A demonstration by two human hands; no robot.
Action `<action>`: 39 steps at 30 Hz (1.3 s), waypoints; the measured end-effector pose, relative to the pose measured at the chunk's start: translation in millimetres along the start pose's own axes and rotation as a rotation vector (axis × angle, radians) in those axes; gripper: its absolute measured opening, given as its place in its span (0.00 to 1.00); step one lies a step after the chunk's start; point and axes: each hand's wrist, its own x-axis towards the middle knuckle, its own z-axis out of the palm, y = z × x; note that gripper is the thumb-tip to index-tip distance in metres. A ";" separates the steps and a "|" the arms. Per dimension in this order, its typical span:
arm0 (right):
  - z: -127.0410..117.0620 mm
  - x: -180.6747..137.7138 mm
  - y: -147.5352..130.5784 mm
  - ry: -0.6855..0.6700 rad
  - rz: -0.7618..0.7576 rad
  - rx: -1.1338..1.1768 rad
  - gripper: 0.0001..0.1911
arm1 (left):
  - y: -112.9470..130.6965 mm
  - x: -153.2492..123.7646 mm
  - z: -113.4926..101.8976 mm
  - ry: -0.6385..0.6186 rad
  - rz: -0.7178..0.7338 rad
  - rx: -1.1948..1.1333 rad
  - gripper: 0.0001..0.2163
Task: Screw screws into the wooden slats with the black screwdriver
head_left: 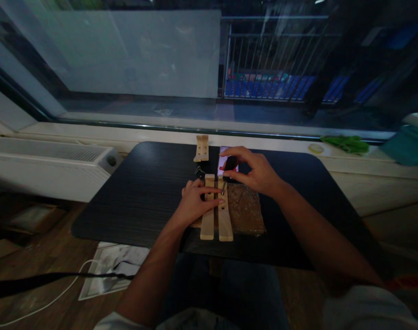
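Observation:
Two pale wooden pieces with holes lie side by side, a left wooden piece (208, 224) and a right wooden piece (225, 224). Under them is a brown, plastic-wrapped slab (246, 208). My left hand (192, 201) reaches across the left piece; its thumb and forefinger are stretched apart, resting on the right piece around a hole. Pinched in my right hand (255, 172) is a screwdriver (231, 163) with a black handle. Its metal shaft slants down to the right piece near my left fingertips. Whether a screw sits at the tip is too small to tell.
Farther back on the dark table (136, 192) stand more joined wooden pieces (202, 147). Small metal hardware (198, 170) lies before them, and a lit phone (224, 158) lies partly behind my right hand. The window sill carries green cloth-like material (346, 143) and a tape roll (315, 148).

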 end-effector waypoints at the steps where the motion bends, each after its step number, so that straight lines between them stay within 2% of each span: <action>1: 0.2 0.4 -0.1 -0.011 -0.021 -0.008 0.16 | -0.3 0.1 0.3 0.001 0.002 -0.001 0.13; 5: -2.6 1.5 -1.7 -0.042 -0.069 -0.027 0.14 | -1.0 0.1 0.9 0.006 0.008 -0.005 0.13; 10: -10.5 1.5 -6.5 -0.099 -0.123 -0.007 0.19 | -1.0 0.0 1.0 0.014 0.007 -0.013 0.13; 16: -14.5 2.1 -7.5 -0.147 -0.067 0.051 0.20 | 0.4 -0.1 0.1 0.004 0.000 -0.004 0.13; 28: -9.9 2.2 -0.5 -0.073 -0.007 0.032 0.14 | 0.1 -0.9 0.2 0.008 0.008 -0.005 0.13; 39: -6.7 1.2 -1.3 -0.050 0.045 0.014 0.14 | 1.0 -0.4 -0.8 0.000 0.005 0.001 0.13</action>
